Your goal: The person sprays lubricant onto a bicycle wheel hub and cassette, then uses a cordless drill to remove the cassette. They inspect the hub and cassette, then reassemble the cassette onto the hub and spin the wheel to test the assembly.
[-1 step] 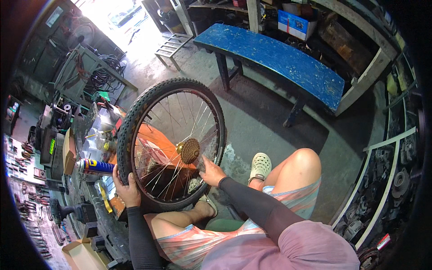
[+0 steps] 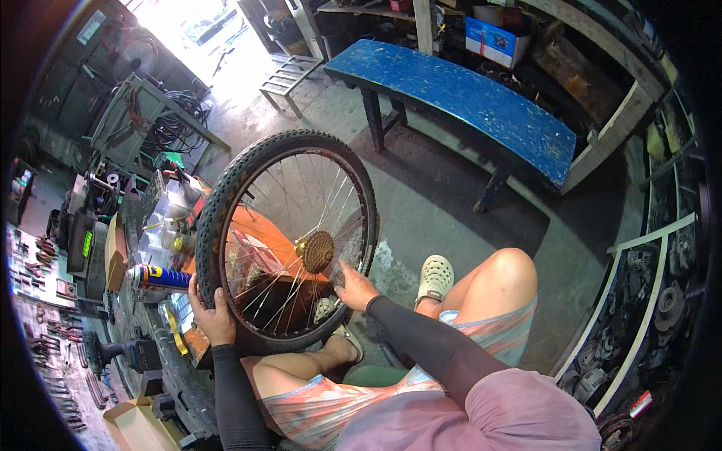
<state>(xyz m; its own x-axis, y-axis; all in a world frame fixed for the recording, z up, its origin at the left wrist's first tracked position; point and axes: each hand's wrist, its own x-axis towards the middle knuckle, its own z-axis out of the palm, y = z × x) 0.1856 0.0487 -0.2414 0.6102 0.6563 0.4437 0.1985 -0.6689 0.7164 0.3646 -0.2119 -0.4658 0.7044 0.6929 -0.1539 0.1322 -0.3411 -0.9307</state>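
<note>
A bicycle wheel (image 2: 209, 218) with a knobbly black tyre stands tilted between my legs. At its hub is a rusty brown cassette (image 2: 318, 252), facing me. My left hand (image 2: 216, 319) grips the tyre at the lower left, thumb on the near side. Just below and right of the cassette is my right hand (image 2: 356, 289). Its fingers are drawn together close to the spokes, and whatever lies between them is too small to make out. Behind the spokes is an orange object (image 2: 263, 233), partly hidden by the wheel.
On the left, a cluttered workbench (image 2: 184, 383) carries a blue spray can (image 2: 162, 278), a cordless drill (image 2: 113, 352), pliers and open cardboard boxes. A blue bench (image 2: 459, 98) stands across the floor. Metal shelves with parts (image 2: 665, 301) line the right.
</note>
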